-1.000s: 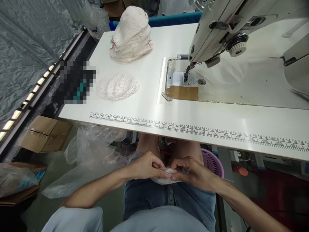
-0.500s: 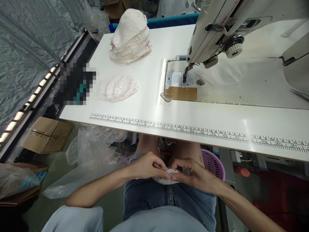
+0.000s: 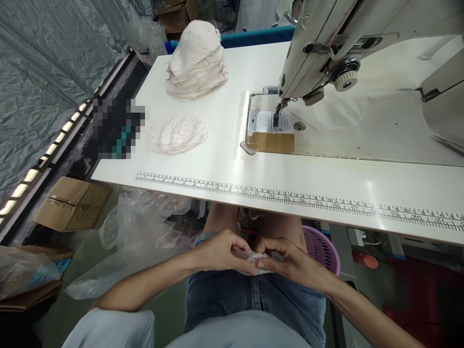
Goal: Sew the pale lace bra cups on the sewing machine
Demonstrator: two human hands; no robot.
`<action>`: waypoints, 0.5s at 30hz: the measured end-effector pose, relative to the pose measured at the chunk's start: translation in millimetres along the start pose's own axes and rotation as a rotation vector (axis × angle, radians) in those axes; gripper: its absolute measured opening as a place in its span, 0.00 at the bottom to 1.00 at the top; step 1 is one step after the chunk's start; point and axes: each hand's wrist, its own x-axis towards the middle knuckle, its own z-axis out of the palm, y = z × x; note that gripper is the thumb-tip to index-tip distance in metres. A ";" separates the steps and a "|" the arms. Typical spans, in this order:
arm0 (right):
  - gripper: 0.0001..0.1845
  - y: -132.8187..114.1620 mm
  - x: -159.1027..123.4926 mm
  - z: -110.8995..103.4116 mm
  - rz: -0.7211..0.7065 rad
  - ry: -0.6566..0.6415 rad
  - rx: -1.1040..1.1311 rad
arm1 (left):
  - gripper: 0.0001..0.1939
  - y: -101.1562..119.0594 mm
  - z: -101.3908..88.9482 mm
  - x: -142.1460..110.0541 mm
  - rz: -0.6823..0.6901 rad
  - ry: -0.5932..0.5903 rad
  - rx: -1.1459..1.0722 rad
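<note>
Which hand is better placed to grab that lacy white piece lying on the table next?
Probably the left hand: it's nearer the lacy white piece, though it and the right hand both hold fabric.

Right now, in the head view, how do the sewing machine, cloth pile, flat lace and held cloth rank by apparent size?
1. Sewing machine
2. Cloth pile
3. Flat lace
4. Held cloth, by its visible part; fingers hide some

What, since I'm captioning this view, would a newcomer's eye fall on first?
Probably the sewing machine, looming large at upper right. Next, the tall stack of cream fabric pieces, far left on the white tabletop. Lower down, the left hand and right hand pinch white lacy fabric above the denim shorts.
</note>
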 end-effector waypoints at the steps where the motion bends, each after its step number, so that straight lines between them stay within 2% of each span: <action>1: 0.18 0.6 0.0 0.1 0.004 0.007 -0.003 | 0.15 0.8 0.3 0.1 -0.007 0.006 -0.001; 10: 0.18 0.5 -1.3 -3.0 -0.014 0.012 -0.015 | 0.14 -3.4 2.1 3.8 -0.027 0.051 -0.035; 15: 0.18 2.3 0.2 -3.5 -0.096 0.107 -0.106 | 0.18 -11.2 8.5 12.4 -0.119 0.079 -0.135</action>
